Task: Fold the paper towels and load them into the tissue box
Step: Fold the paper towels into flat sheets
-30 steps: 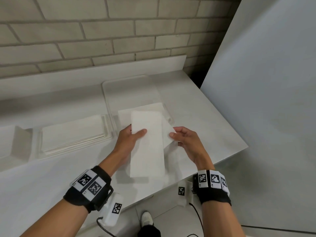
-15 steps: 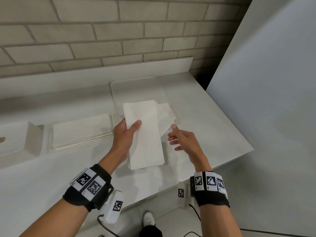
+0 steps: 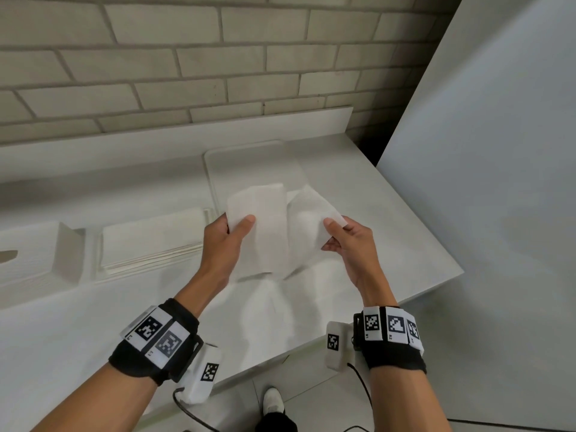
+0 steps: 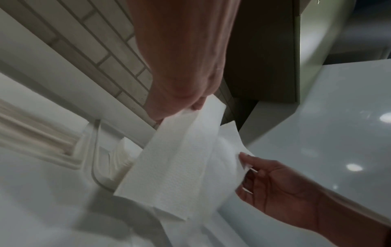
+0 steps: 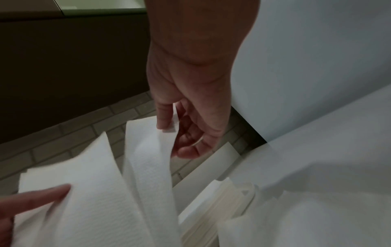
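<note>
White tabletop (image 3: 358, 213) against a pale brick wall (image 3: 187, 67), with a grey panel (image 3: 483, 151) filling the right of the frame. Centre of the head view: the left hand (image 3: 223, 241) pinches the upper left edge of a folded paper towel (image 3: 265, 232), thumb on its near face and fingers behind, holding it raised above the tabletop. Beside it, the right hand (image 3: 349, 244) pinches the upper corner of a second paper towel (image 3: 307, 219), thumb in front and fingers curled behind; this sheet hangs in a loose curve, its lower part running behind the folded paper towel. The right wrist view shows the thumb and forefinger closed on that corner; the left wrist view shows the embossed folded paper towel hanging down from the left grip, with the right hand at its far edge. Behind both sheets, a shallow white tray (image 3: 249, 163) lies flat on the tabletop. Left of centre, a stack of paper towels (image 3: 149, 241) rests in a second low tray. At the far left edge stands the white tissue box (image 3: 40, 254), with part of a dark oval slot visible on its top. Both wrists carry black bands with printed square markers.
</note>
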